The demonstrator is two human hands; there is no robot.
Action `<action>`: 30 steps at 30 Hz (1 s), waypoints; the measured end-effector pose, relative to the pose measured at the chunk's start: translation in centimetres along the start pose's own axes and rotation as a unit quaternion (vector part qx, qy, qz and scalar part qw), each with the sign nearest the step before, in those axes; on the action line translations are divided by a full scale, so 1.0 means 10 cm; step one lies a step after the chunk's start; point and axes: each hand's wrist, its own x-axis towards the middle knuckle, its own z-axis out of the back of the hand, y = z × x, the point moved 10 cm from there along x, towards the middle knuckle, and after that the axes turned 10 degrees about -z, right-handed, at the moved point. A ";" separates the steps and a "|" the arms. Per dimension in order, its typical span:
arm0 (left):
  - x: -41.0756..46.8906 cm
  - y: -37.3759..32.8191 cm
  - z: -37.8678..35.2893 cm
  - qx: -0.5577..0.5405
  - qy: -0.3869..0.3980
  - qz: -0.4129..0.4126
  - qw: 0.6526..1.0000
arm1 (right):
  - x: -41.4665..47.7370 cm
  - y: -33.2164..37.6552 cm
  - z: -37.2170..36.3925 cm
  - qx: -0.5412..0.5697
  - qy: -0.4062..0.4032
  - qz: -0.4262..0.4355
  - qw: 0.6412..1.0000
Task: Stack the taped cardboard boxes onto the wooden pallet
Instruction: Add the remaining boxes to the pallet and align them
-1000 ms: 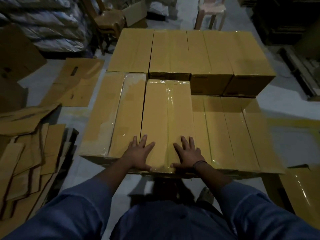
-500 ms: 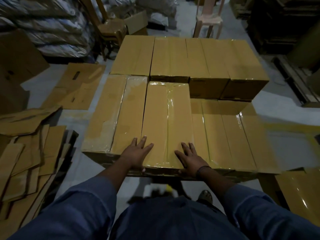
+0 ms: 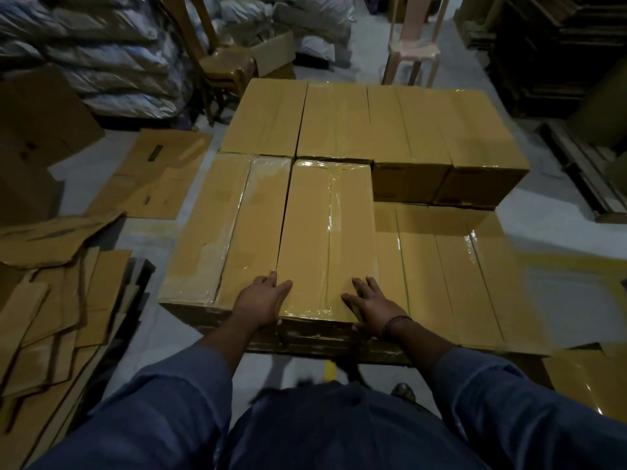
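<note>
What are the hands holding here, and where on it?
Both hands, left and right, rest flat on the near end of the middle taped box, at its two near corners. No closed grip; pressing or aligning, not lifting.

Dim light falls on a pale grey concrete floor (image 3: 556, 228). Flattened cardboard sheets (image 3: 51, 300) lie heaped at the left edge of the frame. In the upper left, stacked silvery sacks (image 3: 101, 69) stand behind 1 wooden chair (image 3: 220, 66); 1 pink plastic chair (image 3: 415, 50) stands at top centre.

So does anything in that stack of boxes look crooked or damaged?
Nothing damaged. The box under both hands juts slightly past its left neighbour at the near edge, and the top layer has a gap at near right.
</note>
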 end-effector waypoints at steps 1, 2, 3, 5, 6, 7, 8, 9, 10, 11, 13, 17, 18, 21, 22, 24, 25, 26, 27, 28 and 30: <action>0.00 0.00 0.00 0.000 -0.002 0.001 1.000 | 0.01 0.00 0.00 -0.001 0.001 0.001 1.000; 0.00 0.00 0.01 -0.001 -0.004 0.003 1.000 | 0.02 -0.01 0.01 -0.001 0.002 0.001 1.000; 0.00 0.00 0.02 -0.002 -0.005 0.004 1.000 | 0.03 -0.01 0.02 0.000 0.002 0.000 1.000; 0.00 -0.01 0.05 0.002 -0.009 0.004 1.000 | 0.04 -0.02 0.04 0.005 0.002 -0.003 1.000; 0.01 -0.01 0.07 0.005 -0.011 0.004 1.000 | 0.05 -0.02 0.05 0.007 0.002 -0.003 1.000; 0.01 -0.01 0.08 0.006 -0.012 0.005 1.000 | 0.06 -0.02 0.05 0.009 0.003 -0.004 1.000; 0.01 -0.01 0.09 0.007 -0.013 0.005 1.000 | 0.06 -0.02 0.06 0.011 0.002 -0.005 1.000; 0.02 -0.01 0.09 0.009 -0.014 0.005 1.000 | 0.07 -0.03 0.06 0.013 0.002 -0.006 1.000; 0.02 -0.01 0.09 0.010 -0.015 0.004 1.000 | 0.07 -0.03 0.06 0.014 0.002 -0.007 1.000; 0.02 -0.01 0.08 0.011 -0.016 0.002 1.000 | 0.07 -0.03 0.05 0.014 0.001 -0.007 1.000; 0.02 -0.01 0.07 0.011 -0.016 0.001 1.000 | 0.08 -0.04 0.05 0.013 0.001 -0.007 1.000; 0.04 0.00 0.07 0.011 -0.016 0.004 1.000 | 0.10 -0.04 0.05 0.012 -0.001 -0.011 1.000; 0.04 0.00 0.08 0.012 -0.018 0.004 1.000 | 0.10 -0.04 0.06 0.013 0.000 -0.012 1.000; 0.04 -0.01 0.09 0.016 -0.025 0.004 1.000 | 0.10 -0.03 0.08 0.012 -0.002 -0.017 1.000; 0.04 0.00 0.09 0.017 -0.025 0.005 1.000 | 0.09 -0.03 0.08 0.013 -0.002 -0.020 1.000; 0.03 0.00 0.09 0.015 -0.025 0.007 1.000 | 0.09 -0.03 0.07 0.017 0.003 -0.023 1.000; 0.03 0.00 0.09 0.015 -0.025 0.007 1.000 | 0.09 -0.03 0.06 0.017 0.005 -0.024 1.000; 0.03 0.00 0.09 0.016 -0.025 0.007 1.000 | 0.09 -0.02 0.06 0.015 0.006 -0.024 1.000; 0.02 0.00 0.09 0.017 -0.024 0.008 1.000 | 0.09 -0.02 0.06 0.013 0.006 -0.025 1.000; 0.02 0.00 0.09 0.018 -0.024 0.010 1.000 | 0.10 -0.02 0.06 0.010 0.004 -0.025 1.000; 0.02 -0.01 0.10 0.020 -0.028 0.012 0.999 | 0.11 -0.02 0.07 0.004 0.003 -0.025 1.000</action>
